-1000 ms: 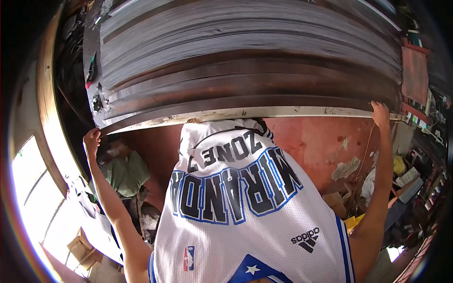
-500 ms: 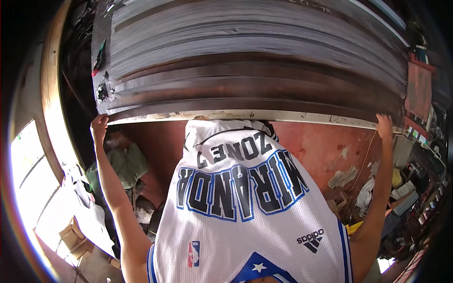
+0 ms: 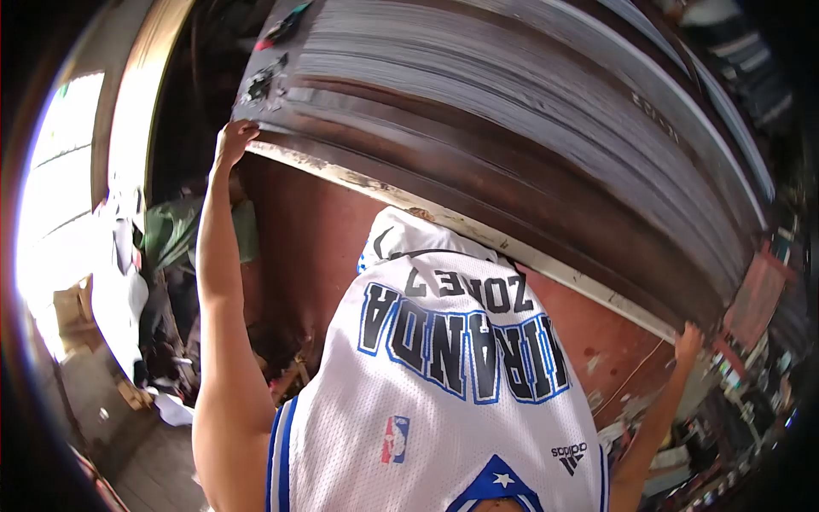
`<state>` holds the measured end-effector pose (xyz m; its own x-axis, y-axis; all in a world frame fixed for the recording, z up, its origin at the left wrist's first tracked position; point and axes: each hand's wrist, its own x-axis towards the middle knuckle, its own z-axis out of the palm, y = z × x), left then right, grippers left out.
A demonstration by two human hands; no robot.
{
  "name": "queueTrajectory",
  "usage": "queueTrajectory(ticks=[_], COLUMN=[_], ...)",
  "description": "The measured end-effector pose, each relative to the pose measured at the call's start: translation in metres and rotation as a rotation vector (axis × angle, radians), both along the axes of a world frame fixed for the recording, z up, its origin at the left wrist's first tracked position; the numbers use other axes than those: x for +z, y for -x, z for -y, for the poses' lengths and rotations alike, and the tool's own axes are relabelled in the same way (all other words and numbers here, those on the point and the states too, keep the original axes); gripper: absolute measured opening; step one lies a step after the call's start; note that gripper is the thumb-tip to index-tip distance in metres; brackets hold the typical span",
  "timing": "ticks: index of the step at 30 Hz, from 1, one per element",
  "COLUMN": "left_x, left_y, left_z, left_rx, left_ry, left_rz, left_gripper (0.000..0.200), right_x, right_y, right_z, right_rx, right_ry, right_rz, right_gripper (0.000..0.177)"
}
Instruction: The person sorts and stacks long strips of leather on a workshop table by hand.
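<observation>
A long dark brown metal strip [image 3: 461, 198] lies along the near edge of a worktable, above the pale edge board [image 3: 512, 243]. My left hand [image 3: 235, 142] has its fingers closed over the strip's left end. At the far right end, my right hand [image 3: 688, 344] grips the same strip, its fingertips curled on the upper side. Behind it, several long grey strips [image 3: 512, 94] lie side by side across the tabletop. What lies beneath the strip's edge is hidden.
A tool with red and teal parts [image 3: 281, 26] and some dark scraps [image 3: 266, 81] sit on the table's left end. Green cloth [image 3: 175, 230] hangs at the left. Below the table is a red panel [image 3: 299, 196]. Clutter fills the lower right.
The view has turned, so the table edge now slopes down to the right. Both hands keep their places at the strip's two ends.
</observation>
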<state>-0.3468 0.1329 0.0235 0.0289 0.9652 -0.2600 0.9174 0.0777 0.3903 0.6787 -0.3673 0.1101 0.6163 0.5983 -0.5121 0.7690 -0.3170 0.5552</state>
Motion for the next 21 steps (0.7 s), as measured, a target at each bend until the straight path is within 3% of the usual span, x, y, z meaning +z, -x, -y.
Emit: queueTrajectory(ticks=[3,7,10,13,16,18,19,21], left_x=[0.004,0.015,0.023,0.043,0.051,0.068,0.070,0.074], left_y=[-0.008,-0.020,-0.023,-0.031,-0.029,-0.043,-0.050,-0.063], left_z=[0.003,0.004,0.004,0.002,-0.002,-0.002,-0.002,-0.001], left_rx=[0.017,0.047,0.042,0.043,0.009,0.015,0.041,0.020], left_ry=[-0.007,0.021,0.035,0.061,0.039,0.071,0.094,0.121], left_rz=[0.040,-0.013,0.043,0.068,0.128,0.173,0.188,0.257], left_gripper=[0.023,0.020,0.019,0.017,0.017,0.017,0.017,0.017], right_x=[0.017,0.016,-0.009,-0.012,-0.019,-0.038,-0.040,-0.047], right_y=[0.014,0.033,0.062,0.203,0.322,0.361,0.376,0.385], right_z=[-0.016,-0.031,-0.066,-0.144,-0.197,-0.214,-0.217,-0.215], right_rx=[-0.094,0.013,0.088,0.290,0.349,0.560,0.576,0.469], right_ry=[0.086,-0.030,-0.456,-0.785,-0.813,-0.745,-0.708,-0.712], right_rz=[0.060,0.181,-0.338,-0.697,-0.983,-0.963,-0.919,-0.883], right_gripper=[0.069,0.078,0.058,0.027,0.030,0.045,0.052,0.051])
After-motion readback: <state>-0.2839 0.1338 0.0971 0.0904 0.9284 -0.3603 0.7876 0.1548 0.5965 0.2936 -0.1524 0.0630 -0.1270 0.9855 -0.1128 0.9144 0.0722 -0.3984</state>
